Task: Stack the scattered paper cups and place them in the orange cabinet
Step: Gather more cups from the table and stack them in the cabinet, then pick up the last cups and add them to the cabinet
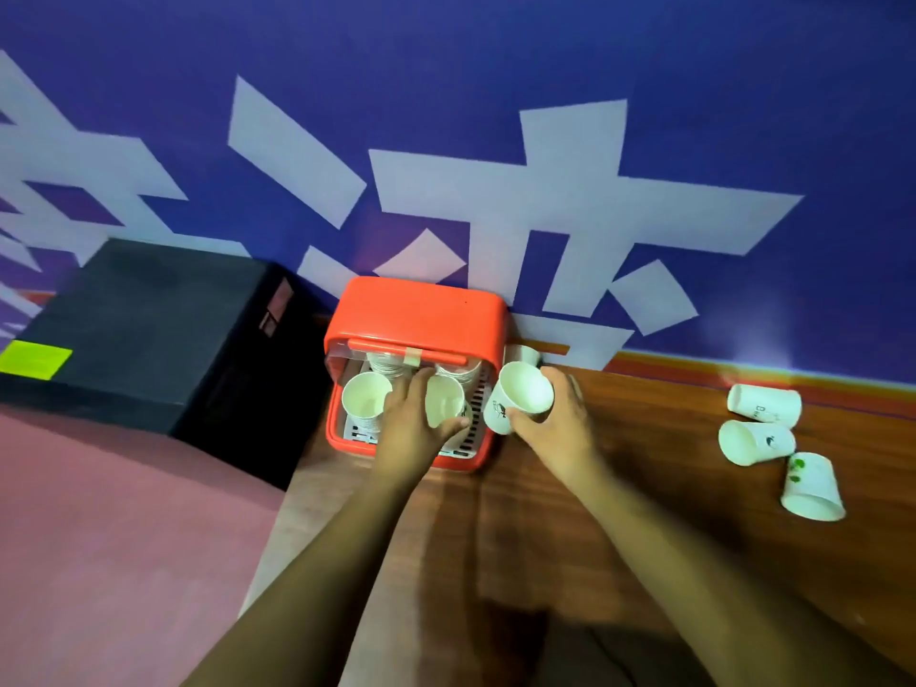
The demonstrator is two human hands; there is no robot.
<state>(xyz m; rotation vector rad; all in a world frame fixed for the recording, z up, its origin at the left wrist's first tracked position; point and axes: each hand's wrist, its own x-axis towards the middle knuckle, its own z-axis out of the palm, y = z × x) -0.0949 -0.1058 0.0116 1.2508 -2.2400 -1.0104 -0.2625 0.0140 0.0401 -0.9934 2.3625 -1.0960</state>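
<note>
Our left hand (414, 419) grips a cup (444, 401) inside the cabinet (416, 309); our right hand (555, 419) grips a second cup (520, 396) just beside it. Some cups are stowed; three cups (763, 438) lie far right on the bench (644, 488), unstacked.

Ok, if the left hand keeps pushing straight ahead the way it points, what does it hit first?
Likely the stacked cups at the back of the orange cabinet. The left hand, holding a paper cup, points into the opening; depth is hard to judge.
</note>
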